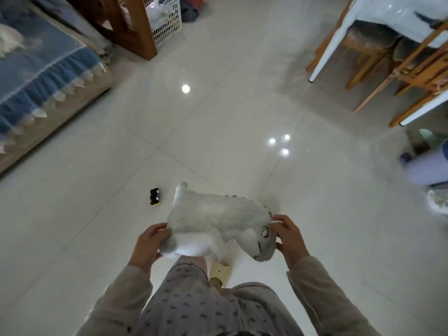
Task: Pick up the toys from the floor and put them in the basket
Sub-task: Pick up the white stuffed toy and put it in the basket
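A grey-white plush dinosaur (pixel 218 219) is held off the floor in front of my legs. My left hand (pixel 149 243) grips its rear end, and my right hand (pixel 289 235) grips its head. A small black toy car (pixel 155 196) lies on the tiled floor just left of the plush. Far off at the top stands a white plastic basket (pixel 167 20) with a white bag in it, beside a wooden post.
A sofa with a blue cover (pixel 41 76) lines the left side. A white table and wooden chairs (pixel 388 52) fill the upper right. Another person's leg and shoe (pixel 429 170) show at the right edge. My slippered foot (pixel 219 272) is below the plush.
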Available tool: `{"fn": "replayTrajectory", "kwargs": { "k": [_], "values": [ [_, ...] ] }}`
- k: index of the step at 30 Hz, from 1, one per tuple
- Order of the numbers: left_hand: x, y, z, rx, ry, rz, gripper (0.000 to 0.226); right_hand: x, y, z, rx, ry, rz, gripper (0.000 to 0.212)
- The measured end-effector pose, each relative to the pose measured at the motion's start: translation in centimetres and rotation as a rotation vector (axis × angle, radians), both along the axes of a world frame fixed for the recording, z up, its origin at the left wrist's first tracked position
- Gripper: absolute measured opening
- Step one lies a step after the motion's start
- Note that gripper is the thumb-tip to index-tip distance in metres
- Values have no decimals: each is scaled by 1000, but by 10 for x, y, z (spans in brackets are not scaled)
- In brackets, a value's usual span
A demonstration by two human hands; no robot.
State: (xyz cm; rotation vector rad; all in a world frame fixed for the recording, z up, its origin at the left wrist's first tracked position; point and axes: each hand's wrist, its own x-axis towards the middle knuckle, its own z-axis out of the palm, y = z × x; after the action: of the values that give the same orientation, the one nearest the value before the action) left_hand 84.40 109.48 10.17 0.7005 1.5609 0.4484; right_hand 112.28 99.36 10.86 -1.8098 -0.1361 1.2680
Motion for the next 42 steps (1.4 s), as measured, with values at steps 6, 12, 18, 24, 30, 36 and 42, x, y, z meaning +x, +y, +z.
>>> {"fn": "replayTrajectory", "kwargs": {
  "k": [6,12,18,24,30,36,42],
  "values": [
    [33,73,-8,1,-56,83,13,38,87,-5,8,-20,35,17],
    [76,178,-21,-4,-89,104,18,74,177,-14,-11,-14,27,11],
    [133,308,-6,25,-79,-101,21,131,288,2,16,-85,-76,13],
    [201,422,16,113,-72,-240,27,189,381,23,92,-169,-148,20],
    [259,514,16,137,-122,-126,21,240,471,18,85,-131,-133,18],
    [302,586,1,118,-98,43,15,300,584,4,37,-88,49,12],
    [338,643,-7,107,-76,208,13,355,692,4,12,-65,275,14]
  ]
}}
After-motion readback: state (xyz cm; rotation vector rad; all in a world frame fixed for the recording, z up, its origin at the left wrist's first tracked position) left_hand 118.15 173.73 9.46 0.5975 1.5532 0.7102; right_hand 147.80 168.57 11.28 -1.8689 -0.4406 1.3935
